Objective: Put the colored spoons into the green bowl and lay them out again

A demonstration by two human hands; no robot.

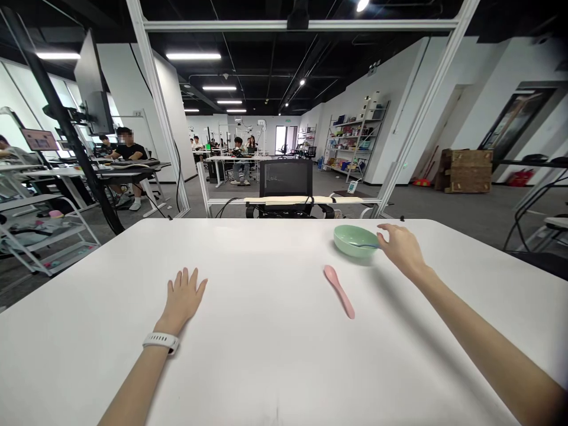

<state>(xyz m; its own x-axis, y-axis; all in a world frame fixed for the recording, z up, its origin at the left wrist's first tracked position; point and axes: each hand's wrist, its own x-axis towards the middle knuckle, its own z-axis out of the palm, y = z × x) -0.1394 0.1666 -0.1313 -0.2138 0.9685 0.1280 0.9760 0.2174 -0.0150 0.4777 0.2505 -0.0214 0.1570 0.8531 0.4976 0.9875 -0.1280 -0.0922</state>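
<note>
A light green bowl [350, 251] stands near the far edge of the white table, right of the middle. Inside it lies a thin blue-grey utensil [366, 245], perhaps a spoon, its handle leaning over the right rim. Just right of the bowl hovers my right hand [402, 245], thumb and index finger apart; the handle's end is close by the thumb, and whether they touch I cannot tell. A pink spoon [339, 291] lies on the table in front of the bowl. On the left, my left hand [183, 299] rests flat with fingers spread, holding nothing.
The white table [248, 331] fills the foreground. Beyond its far edge are a black mesh chair [286, 177] and a metal frame [302, 25]. A white cart [48, 231] stands at left. People sit at desks behind, and shelves [357, 139] stand at back right.
</note>
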